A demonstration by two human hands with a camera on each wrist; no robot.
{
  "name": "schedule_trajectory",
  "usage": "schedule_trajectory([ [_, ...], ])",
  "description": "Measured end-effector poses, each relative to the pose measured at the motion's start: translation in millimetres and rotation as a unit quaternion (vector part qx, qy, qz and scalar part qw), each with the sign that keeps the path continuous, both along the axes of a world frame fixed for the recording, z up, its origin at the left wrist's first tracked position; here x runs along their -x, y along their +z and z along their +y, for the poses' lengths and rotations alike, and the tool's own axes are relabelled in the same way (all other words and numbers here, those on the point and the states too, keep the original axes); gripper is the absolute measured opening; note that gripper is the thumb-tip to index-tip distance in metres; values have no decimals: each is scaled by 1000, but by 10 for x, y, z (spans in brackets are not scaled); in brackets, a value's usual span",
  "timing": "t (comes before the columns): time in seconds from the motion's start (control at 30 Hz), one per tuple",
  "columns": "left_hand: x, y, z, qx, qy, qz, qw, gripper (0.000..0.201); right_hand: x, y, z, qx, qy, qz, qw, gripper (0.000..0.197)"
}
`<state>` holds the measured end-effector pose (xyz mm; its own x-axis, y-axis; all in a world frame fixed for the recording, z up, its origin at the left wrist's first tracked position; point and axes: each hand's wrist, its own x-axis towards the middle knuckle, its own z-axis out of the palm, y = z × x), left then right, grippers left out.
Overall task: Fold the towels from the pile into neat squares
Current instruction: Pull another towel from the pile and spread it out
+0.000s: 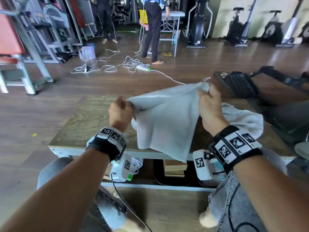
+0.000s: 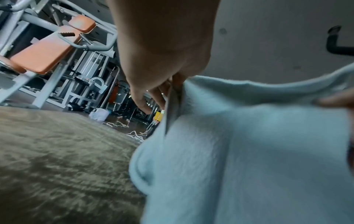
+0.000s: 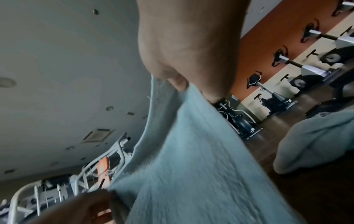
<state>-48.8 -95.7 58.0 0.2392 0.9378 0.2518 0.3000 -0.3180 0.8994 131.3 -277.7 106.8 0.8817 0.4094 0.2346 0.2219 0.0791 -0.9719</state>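
While held up: towel [image 1: 164, 121] hangs btwn hands.
L hand [image 1: 120, 113]: pinches corner.
R hand [image 1: 209, 106]: pinches other corner.
Tip: keep top edge tight, corners level.

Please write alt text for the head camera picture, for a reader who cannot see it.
Two bare hands hold up a pale grey terry towel above a low wooden table: the left hand and right hand each pinch an upper corner. A second crumpled pale towel lies on the table at right.
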Motion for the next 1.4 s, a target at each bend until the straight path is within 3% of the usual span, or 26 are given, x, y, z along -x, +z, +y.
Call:
schedule_trajectory([
  [0.1, -92, 97, -73, 21, -66, -56, 996, 9, 144, -105, 22, 52, 55, -22, 997, 52],
  [0.2, -228, 202, -234, -47, -179, -21, 982, 6, 349, -175, 56, 170, 144, -155, 962, 70],
  [0.23, -264, 244, -305, -69, -210, -2, 975, 7, 414, -182, 80, 221, 167, -210, 938, 67],
  [0.3, -325, 306, -406, -92, -262, 10, 961, 8, 518, -187, 146, 290, 179, -310, 888, 32],
  [0.33, -346, 301, -409, -101, -279, 18, 955, 9, 542, -186, 168, 288, 175, -330, 882, 17],
  [0.4, -313, 298, -398, -139, -286, 52, 947, 7, 487, -213, 198, 263, 148, -313, 901, 30],
  [0.6, -48, 214, -220, -213, -194, 113, 951, 18, 336, -73, 140, 146, 54, -282, 947, 17],
  [0.73, 156, 93, -92, -158, -107, 184, 964, 20, 118, 34, 129, 54, 5, -169, 984, 25],
  [0.83, 286, 80, 7, -101, -65, 229, 966, 24, -21, 97, 121, 60, -53, -176, 981, 17],
  [0.93, 374, 154, 72, -85, -51, 219, 971, 22, -131, 122, 119, 36, -85, -173, 981, 15],
  [1.03, 458, 234, 138, -78, -82, 205, 972, 16, -257, 156, 160, 10, -85, -138, 987, 18],
  [1.13, 543, 301, 207, -83, -74, 192, 975, 27, -350, 212, 180, 9, -56, -117, 992, 26],
  [1.27, 594, 382, 254, -1, -41, 162, 986, 37, -327, 162, 174, 134, 100, -127, 978, 42],
  [1.4, 479, 451, 96, 59, -79, 141, 985, 32, -16, -25, 141, 220, 143, -182, 948, 38],
])
